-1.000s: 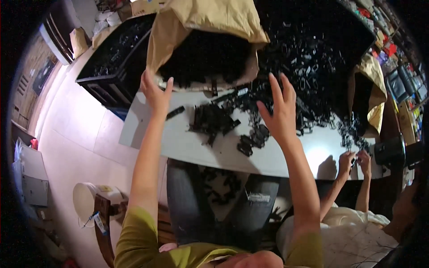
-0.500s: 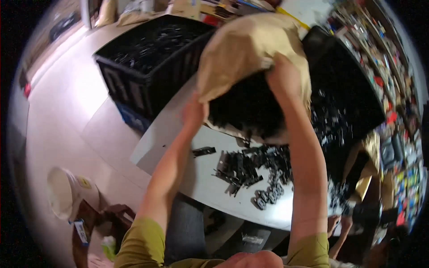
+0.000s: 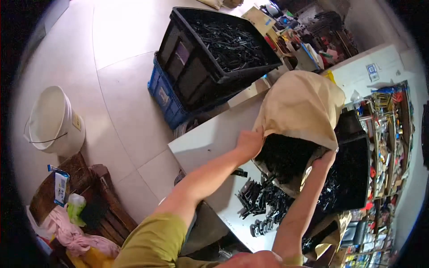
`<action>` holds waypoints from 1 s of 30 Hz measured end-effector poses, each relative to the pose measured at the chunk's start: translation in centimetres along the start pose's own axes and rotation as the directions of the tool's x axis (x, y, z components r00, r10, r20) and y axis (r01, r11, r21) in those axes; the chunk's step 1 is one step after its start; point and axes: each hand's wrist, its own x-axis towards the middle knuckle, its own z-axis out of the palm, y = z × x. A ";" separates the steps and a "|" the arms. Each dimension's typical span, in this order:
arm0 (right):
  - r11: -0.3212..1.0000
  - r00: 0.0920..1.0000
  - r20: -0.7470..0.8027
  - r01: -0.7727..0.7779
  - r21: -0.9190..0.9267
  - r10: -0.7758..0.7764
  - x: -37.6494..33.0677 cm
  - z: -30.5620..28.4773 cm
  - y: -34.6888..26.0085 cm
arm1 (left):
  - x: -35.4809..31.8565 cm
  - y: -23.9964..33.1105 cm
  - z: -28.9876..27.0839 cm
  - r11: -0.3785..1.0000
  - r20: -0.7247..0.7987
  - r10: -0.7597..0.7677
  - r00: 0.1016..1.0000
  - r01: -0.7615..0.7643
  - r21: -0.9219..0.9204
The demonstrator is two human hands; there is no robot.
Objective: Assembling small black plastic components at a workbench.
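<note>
Both hands grip the open mouth of a tan cloth sack [image 3: 301, 105] that lies on its side on the white table [image 3: 205, 143]. The left hand [image 3: 249, 143] is closed on the sack's rim on the side nearest the table's left edge; the right hand [image 3: 325, 161] is closed on the opposite rim, partly hidden by the cloth. The sack's mouth shows a dark mass of small black parts [image 3: 286, 156] inside. A loose heap of black parts [image 3: 263, 203] lies on the table just below the mouth, toward the near edge. A single black piece [image 3: 240, 172] lies apart, just beside the left forearm.

Beyond the table's far left corner, a black crate [image 3: 196, 62] filled with black parts rests on a blue crate [image 3: 164, 96] on the floor. A white bucket [image 3: 53, 120] stands well apart on the tiled floor, near a wooden bench [image 3: 96, 196] bearing cloths. Cluttered shelving [image 3: 384, 147] lines the right side.
</note>
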 end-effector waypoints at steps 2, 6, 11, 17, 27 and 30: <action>0.995 0.999 -0.032 -0.019 0.101 0.022 -1.7 1.0 0.2 | 0.3 -0.6 1.8 0.997 -0.049 0.078 0.996 -0.079 -0.007; 0.984 0.999 0.028 0.014 0.177 -0.020 -3.0 0.0 1.3 | -0.2 -0.1 1.5 0.976 -0.067 0.180 0.981 -0.170 0.134; 0.989 0.996 -0.067 0.070 0.132 -0.061 -5.4 0.3 0.9 | -1.2 0.2 0.9 0.936 0.076 0.190 0.979 -0.204 0.288; 0.993 0.983 -0.168 0.094 0.076 -0.080 -7.8 -0.7 1.1 | -2.8 0.4 0.3 0.956 0.084 0.206 0.975 -0.219 0.194; 0.554 0.912 0.368 0.405 -0.727 -0.182 -8.2 -3.9 -2.3 | -2.9 2.3 -1.9 0.906 0.119 0.009 0.993 -0.058 0.420; 0.208 0.756 0.519 0.626 -0.752 -0.399 -12.0 -5.6 -5.8 | -3.4 1.8 -2.0 0.915 0.054 0.038 0.998 -0.057 0.399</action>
